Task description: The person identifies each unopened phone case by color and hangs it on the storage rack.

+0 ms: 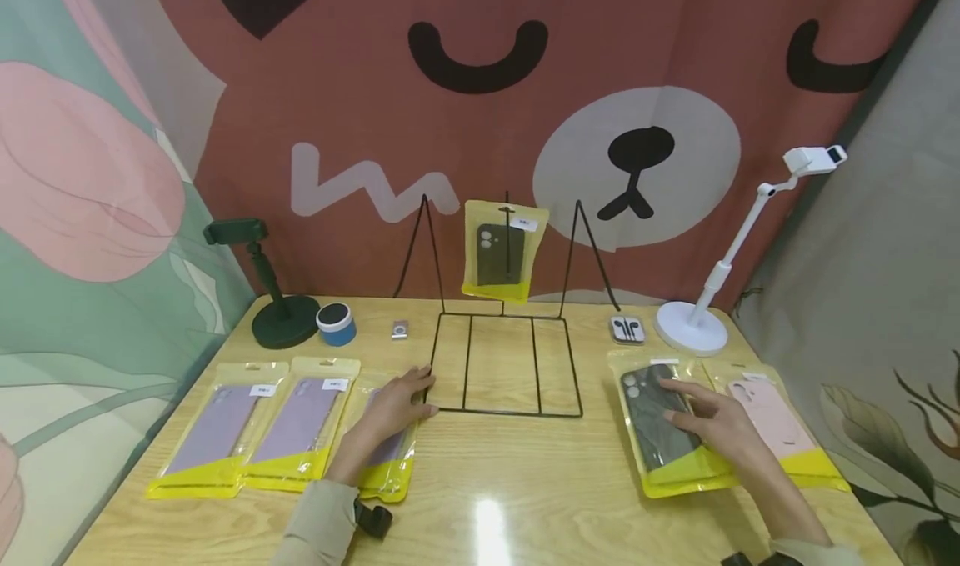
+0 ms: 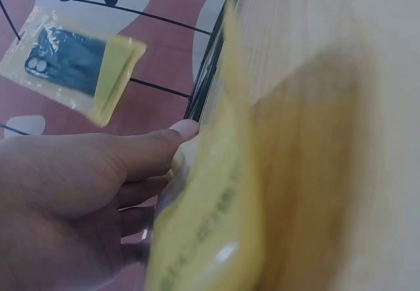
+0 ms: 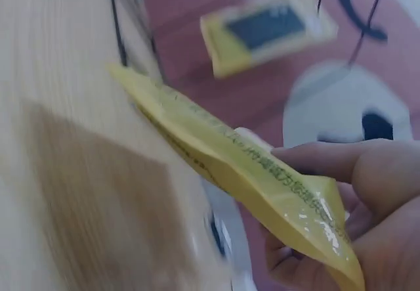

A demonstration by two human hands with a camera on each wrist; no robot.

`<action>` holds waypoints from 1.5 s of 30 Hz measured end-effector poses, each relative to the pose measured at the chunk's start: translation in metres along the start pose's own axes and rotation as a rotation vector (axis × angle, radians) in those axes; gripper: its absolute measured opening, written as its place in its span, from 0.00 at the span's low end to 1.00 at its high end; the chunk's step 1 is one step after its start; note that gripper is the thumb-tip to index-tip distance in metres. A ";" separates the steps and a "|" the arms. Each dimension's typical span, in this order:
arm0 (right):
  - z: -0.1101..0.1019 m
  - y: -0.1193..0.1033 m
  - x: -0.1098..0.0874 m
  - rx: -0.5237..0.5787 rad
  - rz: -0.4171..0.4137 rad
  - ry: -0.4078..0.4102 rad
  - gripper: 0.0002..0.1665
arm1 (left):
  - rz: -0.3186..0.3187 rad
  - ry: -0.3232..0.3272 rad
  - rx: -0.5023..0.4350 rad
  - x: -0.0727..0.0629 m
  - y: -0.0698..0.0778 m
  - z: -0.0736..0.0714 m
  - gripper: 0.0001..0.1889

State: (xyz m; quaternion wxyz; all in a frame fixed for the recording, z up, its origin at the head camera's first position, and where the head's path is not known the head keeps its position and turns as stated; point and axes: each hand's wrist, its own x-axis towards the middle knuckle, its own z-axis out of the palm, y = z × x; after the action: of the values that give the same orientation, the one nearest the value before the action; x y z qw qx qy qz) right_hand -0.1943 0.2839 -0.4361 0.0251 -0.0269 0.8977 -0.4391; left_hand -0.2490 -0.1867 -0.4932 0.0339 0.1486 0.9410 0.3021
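My right hand [image 1: 712,420] holds a clear and yellow pouch with a black phone case [image 1: 654,420] inside. In the right wrist view the pouch [image 3: 243,169] is tilted above the table, casting a shadow. My left hand [image 1: 393,408] lies across a pouched purple phone case [image 1: 390,466], partly hiding it. Its fingertips are at the front left corner of a black wire rack [image 1: 506,413]; in the left wrist view the thumb [image 2: 180,132] meets the wire. Another pouched black phone case [image 1: 500,257] hangs on the rack's middle hook.
Pouched purple phone cases [image 1: 213,428] lie at left, a pouched pink one [image 1: 772,416] at right. Behind stand a dark green stand [image 1: 285,320], a blue and white cylinder [image 1: 336,326], a small clip-like player [image 1: 400,330], boxed earphones [image 1: 627,330] and a white stand [image 1: 692,328].
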 end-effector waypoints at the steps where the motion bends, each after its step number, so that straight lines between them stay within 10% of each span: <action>1: 0.005 -0.009 -0.003 0.039 -0.009 -0.005 0.33 | 0.001 0.001 0.001 0.000 0.000 0.000 0.29; 8: 0.045 -0.083 -0.020 0.196 -0.195 0.059 0.21 | -0.010 -0.002 0.012 -0.002 -0.002 -0.002 0.29; 16: 0.083 -0.151 -0.012 0.557 -0.768 0.097 0.22 | 0.007 -0.001 0.026 0.000 -0.001 0.000 0.29; 24: 0.100 -0.171 0.000 0.487 -0.581 0.176 0.19 | 0.006 0.001 0.021 -0.001 0.000 -0.002 0.28; 45: 0.100 -0.196 0.026 0.372 -0.413 0.180 0.17 | -0.028 -0.013 0.003 0.001 -0.001 -0.001 0.29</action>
State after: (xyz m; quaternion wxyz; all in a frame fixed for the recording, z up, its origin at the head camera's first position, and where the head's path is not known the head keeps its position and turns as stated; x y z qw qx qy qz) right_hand -0.2085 0.0828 -0.3430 -0.1403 -0.1650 0.7759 -0.5924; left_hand -0.2502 -0.1873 -0.4931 0.0441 0.1374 0.9433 0.2991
